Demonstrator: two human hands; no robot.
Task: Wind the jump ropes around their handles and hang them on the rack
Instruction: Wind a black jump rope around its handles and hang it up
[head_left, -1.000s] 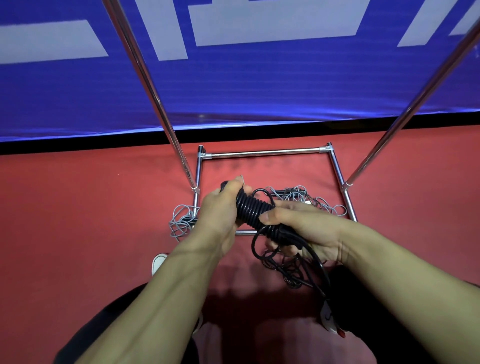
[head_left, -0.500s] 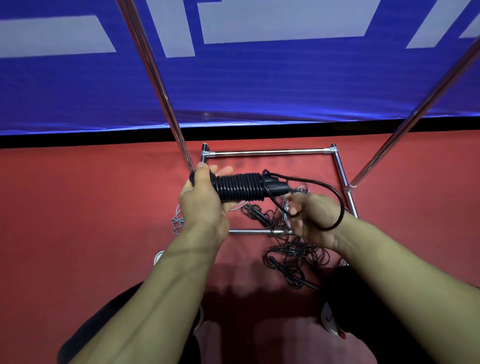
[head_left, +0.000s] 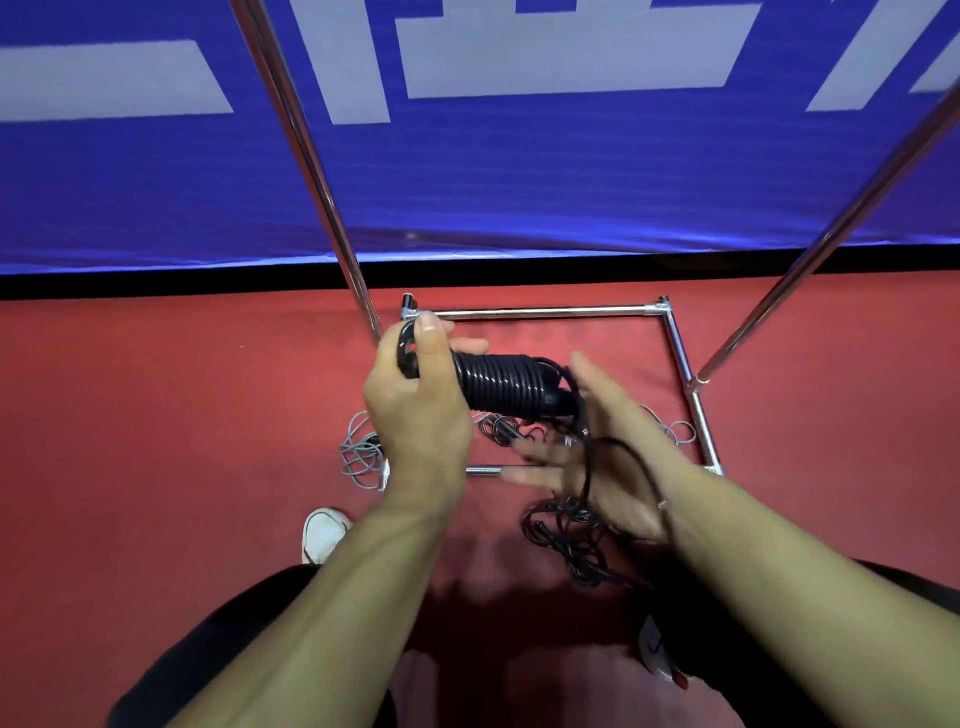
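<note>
My left hand (head_left: 415, 410) grips the left end of the black jump rope handles (head_left: 501, 384), which lie level and carry many tight turns of black cord. My right hand (head_left: 597, 457) is just right of and below the bundle, blurred, its fingers spread and straight, with the loose black cord (head_left: 589, 467) running across its palm. More slack black cord (head_left: 566, 545) hangs tangled below that hand. The chrome rack's base bars (head_left: 540, 312) lie on the floor behind, and its two slanted uprights (head_left: 306, 150) rise past the bundle.
A grey jump rope (head_left: 358, 452) lies tangled on the red floor by the rack's left foot, more grey cord (head_left: 675, 428) at the right bar. A blue banner (head_left: 519, 182) closes off the back. My white shoes (head_left: 322, 532) show below.
The right hand has swung from below the bundle's right end up beside it, carrying the cord round the handles, and its fingers have spread. The left hand keeps its grip and has barely shifted.
</note>
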